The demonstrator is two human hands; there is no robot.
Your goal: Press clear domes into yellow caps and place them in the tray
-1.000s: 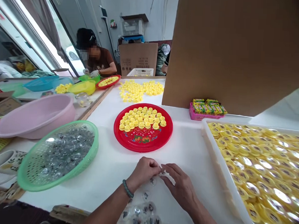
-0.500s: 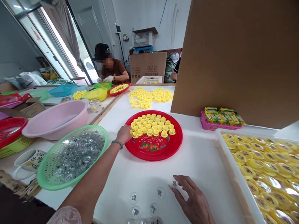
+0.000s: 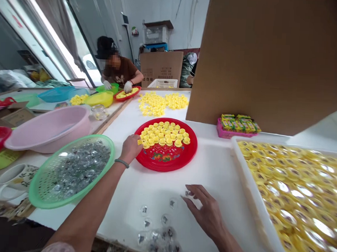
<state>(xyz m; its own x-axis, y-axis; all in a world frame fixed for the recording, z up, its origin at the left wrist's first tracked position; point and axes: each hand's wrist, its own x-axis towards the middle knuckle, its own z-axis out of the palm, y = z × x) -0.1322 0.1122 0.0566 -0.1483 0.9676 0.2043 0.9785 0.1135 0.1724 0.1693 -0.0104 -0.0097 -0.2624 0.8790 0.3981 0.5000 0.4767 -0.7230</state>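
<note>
At the red tray (image 3: 190, 153), left rim, head view: left hand (image 3: 131, 148) has a yellow cup (image 3: 139, 142) at its fingertips; pinched or only touched, can't tell. Right hand (image 3: 206, 207) is on the near side of the tray, toward its right: narrow grip, small clear piece (image 3: 189, 193) between thumb and fingers.

Looks done, my read: the capped pieces (image 3: 280, 172) filling the white bin (image 3: 252, 194), right of the tray; yellow, shiny tops, dark prints.

Looks left to do: the tray cups (image 3: 162, 133), uncapped, bunched on its far part. Loose cups (image 3: 177, 101) lie beyond the tray. Clear covers (image 3: 165, 219) sit nearside, some single, some heaped. Green basket (image 3: 42, 185), left of the tray, holds plenty more. I'd call it mid-batch.
</note>
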